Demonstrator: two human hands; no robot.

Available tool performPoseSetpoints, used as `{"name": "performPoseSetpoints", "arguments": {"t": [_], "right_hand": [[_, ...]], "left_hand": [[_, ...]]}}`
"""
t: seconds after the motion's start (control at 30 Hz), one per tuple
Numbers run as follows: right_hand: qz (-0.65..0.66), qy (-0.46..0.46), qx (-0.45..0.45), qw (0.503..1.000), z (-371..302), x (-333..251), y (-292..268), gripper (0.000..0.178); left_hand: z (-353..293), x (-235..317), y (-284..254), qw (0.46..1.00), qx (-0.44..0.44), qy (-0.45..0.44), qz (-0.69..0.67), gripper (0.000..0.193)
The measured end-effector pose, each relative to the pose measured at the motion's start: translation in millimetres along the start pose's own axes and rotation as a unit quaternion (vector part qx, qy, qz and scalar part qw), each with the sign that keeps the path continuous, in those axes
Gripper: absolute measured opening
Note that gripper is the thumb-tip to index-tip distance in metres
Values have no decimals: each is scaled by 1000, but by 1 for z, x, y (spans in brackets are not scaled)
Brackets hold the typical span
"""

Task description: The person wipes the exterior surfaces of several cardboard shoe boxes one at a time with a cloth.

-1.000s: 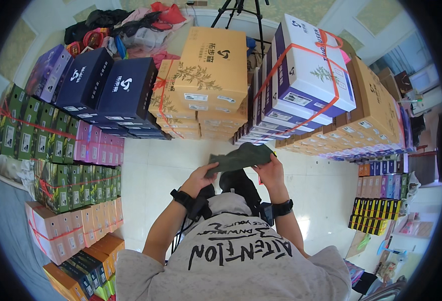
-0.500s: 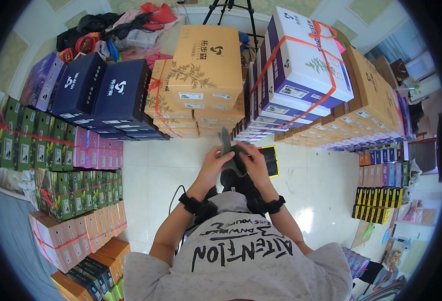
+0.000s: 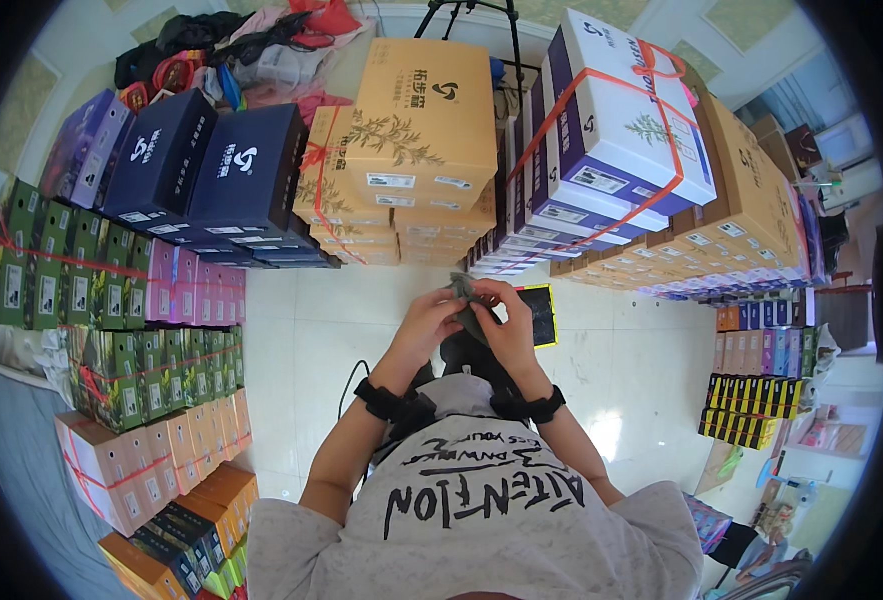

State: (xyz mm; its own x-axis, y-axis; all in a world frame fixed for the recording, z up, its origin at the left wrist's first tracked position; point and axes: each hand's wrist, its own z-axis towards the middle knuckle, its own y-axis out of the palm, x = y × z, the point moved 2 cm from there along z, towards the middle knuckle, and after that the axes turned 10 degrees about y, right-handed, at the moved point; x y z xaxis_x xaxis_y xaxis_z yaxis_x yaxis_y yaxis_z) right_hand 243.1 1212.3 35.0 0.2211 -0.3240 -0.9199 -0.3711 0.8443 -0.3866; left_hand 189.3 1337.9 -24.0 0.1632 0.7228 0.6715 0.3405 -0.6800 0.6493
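Both my hands meet in front of my chest over the pale tiled floor. My left hand (image 3: pixel 429 322) and my right hand (image 3: pixel 504 322) pinch a small grey-green piece of cloth (image 3: pixel 467 298), now bunched or folded small between the fingers. Each wrist carries a black band. Below the hands lies a dark object, mostly hidden by my arms. A black tablet with a yellow edge (image 3: pixel 538 312) lies on the floor just right of my right hand.
Stacked cartons ring the spot: tan boxes (image 3: pixel 423 120) and a white-and-purple strapped box (image 3: pixel 629 110) ahead, navy boxes (image 3: pixel 221 170) at the upper left, green and pink packs (image 3: pixel 131 300) on the left, small coloured boxes (image 3: pixel 761 380) at the right. A black cable (image 3: pixel 345 380) runs on the floor.
The cloth was held up spread wide between my hands; it has been brought down and gathered into a small bundle, with my hands now close together.
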Motion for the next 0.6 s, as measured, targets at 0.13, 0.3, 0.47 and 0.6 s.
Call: {"name": "performPoseSetpoints", "arguments": {"t": [0.13,0.3,0.47,0.6], "right_hand": [[21,32,42,998,-1,0,-3,29],[-10,-35,-54,998,-5,-12,2,30],[-41,-30,-75,996,-9,-23,3,30],[-82,-87,-26,992,-7,-18,4,30]], "left_hand": [[0,0,-1,999,-1,-14,-43,18],[-1,-7,-10,993,-12,32,-111,16],[-10,6,-10,989,-28,15,-141,20],[-13,14,-9,996,-34,28,-84,25]]}}
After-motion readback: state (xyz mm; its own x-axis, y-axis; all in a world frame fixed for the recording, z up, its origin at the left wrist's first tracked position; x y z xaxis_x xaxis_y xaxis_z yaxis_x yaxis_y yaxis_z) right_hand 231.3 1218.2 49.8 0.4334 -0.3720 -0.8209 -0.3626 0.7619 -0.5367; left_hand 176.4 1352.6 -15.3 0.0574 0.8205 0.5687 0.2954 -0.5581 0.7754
